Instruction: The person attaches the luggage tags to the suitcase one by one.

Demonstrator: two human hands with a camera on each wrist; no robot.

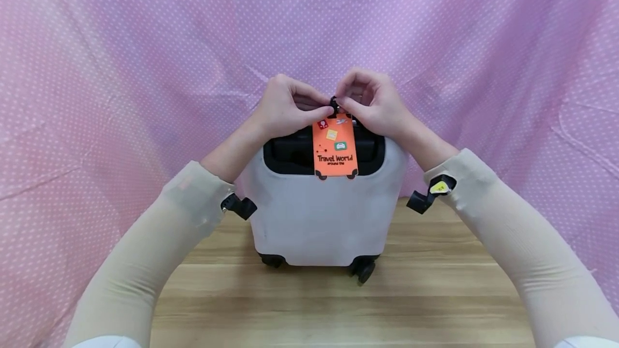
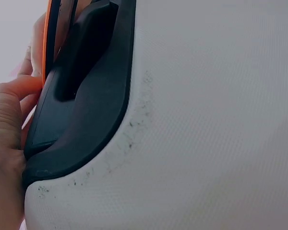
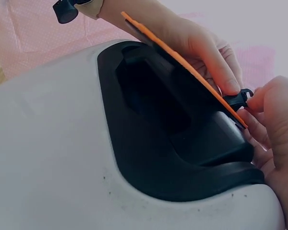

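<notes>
- The left hand (image 1: 292, 106) comes in from the left, fingers bent toward the thumb with only a narrow gap at the tips, pinching the near side of a small black strap (image 1: 333, 104).
- The strap sits between the two hands, above the top of the suitcase; how its ends fasten is too small to tell.
- Just below it hangs an orange luggage tag (image 1: 335, 144), upright and printed "Travel World", with small red, yellow and green pictures and dark corners. Its upper edge lies just under both thumbs.
- Behind the tag is the black handle panel (image 3: 144, 163) of a pale suitcase (image 1: 319, 214); seen edge-on in the right wrist view, the tag slants across this panel. Whether they touch, I cannot tell.
- The right hand (image 1: 374, 101) faces the left, thumb and forefinger nearly closed on the strap's other side, the remaining fingers curled behind.
- The suitcase stands on its wheels (image 1: 364, 270) on a wood-grain surface (image 1: 290, 310), dark specks marking its shell near the panel.
- A dotted cloth (image 1: 309, 20) drapes behind and at both sides, pinker at the left, more purple toward the right.
</notes>
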